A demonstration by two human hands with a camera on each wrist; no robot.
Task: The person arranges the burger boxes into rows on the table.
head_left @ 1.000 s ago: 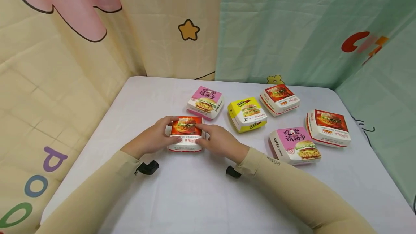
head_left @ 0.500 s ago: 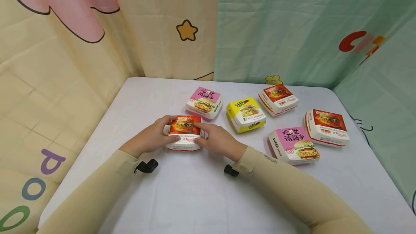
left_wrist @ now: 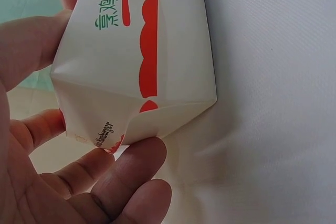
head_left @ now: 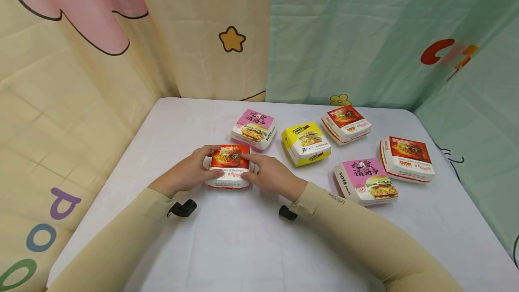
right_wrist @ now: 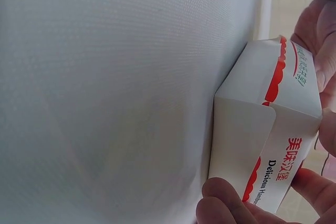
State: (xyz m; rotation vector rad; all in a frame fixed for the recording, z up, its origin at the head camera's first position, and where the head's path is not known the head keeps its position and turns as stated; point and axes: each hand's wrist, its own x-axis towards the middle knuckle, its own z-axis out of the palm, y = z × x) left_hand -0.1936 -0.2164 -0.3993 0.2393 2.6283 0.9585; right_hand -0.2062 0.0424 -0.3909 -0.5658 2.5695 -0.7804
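Six boxes on the worktop (head_left: pixel 243 247); held box (head_left: pixel 229 168) between left hand (head_left: pixel 190 171) and right hand (head_left: pixel 270 175).
Rear-left box (head_left: pixel 254 129) just behind held box, slightly right. Middle box (head_left: pixel 307 144) right of that; back box (head_left: pixel 346 124) behind-right of middle. Rightmost box (head_left: pixel 407 159) at far right; front-right box (head_left: pixel 366 181) before it, leftward. Curtain (head_left: pixel 344 35) behind worktop.

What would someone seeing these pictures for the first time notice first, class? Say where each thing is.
Probably the red-and-white burger box, left of the middle of the white table, gripped between the left hand and the right hand. Farther right, the yellow-and-white box stands out between the far pink box and the near pink box. The big pink shape at the head view's upper left likely draws the eye too.
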